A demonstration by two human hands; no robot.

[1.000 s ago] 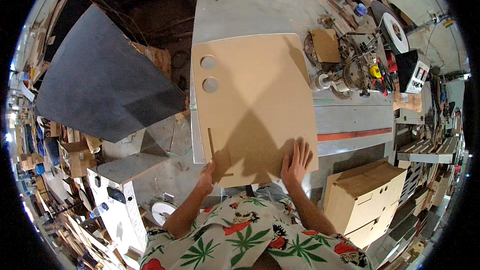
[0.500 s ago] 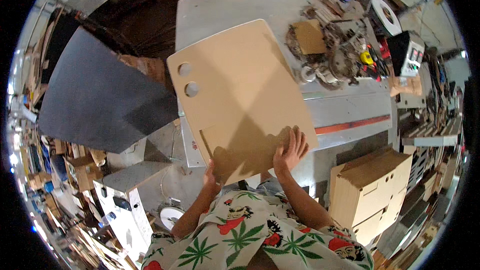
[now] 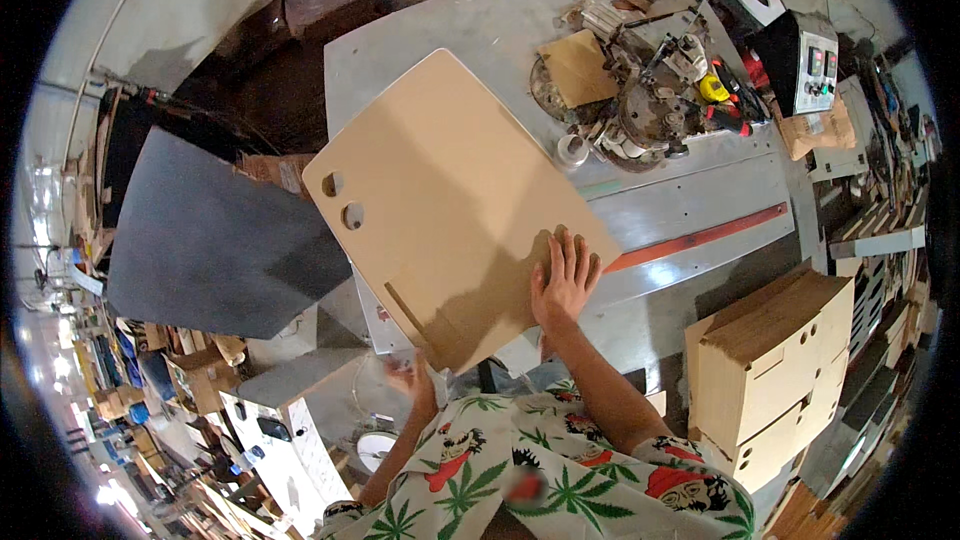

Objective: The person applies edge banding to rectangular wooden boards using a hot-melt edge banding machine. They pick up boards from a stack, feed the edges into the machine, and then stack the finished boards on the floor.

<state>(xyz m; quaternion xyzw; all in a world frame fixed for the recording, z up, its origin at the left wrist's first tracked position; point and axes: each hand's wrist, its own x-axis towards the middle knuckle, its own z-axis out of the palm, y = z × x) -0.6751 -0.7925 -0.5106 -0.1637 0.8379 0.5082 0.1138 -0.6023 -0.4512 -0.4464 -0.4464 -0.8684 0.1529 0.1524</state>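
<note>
A tan fibreboard panel (image 3: 455, 180) lies at an angle over the grey metal worktable (image 3: 365, 50). It has rounded corners, two round holes near its left edge and a narrow slot by the near left edge. My right hand (image 3: 565, 285) rests flat on the panel's near right part, fingers spread. Beside the near corner is my left hand (image 3: 412, 380), slightly blurred, its fingers apart and its thumb close to the edge. Whether it touches the panel I cannot tell.
Greasy machine parts (image 3: 645, 105) with a brown square piece (image 3: 577, 68) and a yellow tape measure (image 3: 713, 88) sit at the table's far right. A control box (image 3: 815, 70) stands beyond. Stacked tan panels (image 3: 770, 360) are at right, a dark grey sheet (image 3: 215, 230) at left.
The panel has turned counterclockwise, its far corner swinging left. My left hand has loosened from the near left edge and its fingers have opened. My right hand stays flat on top.
</note>
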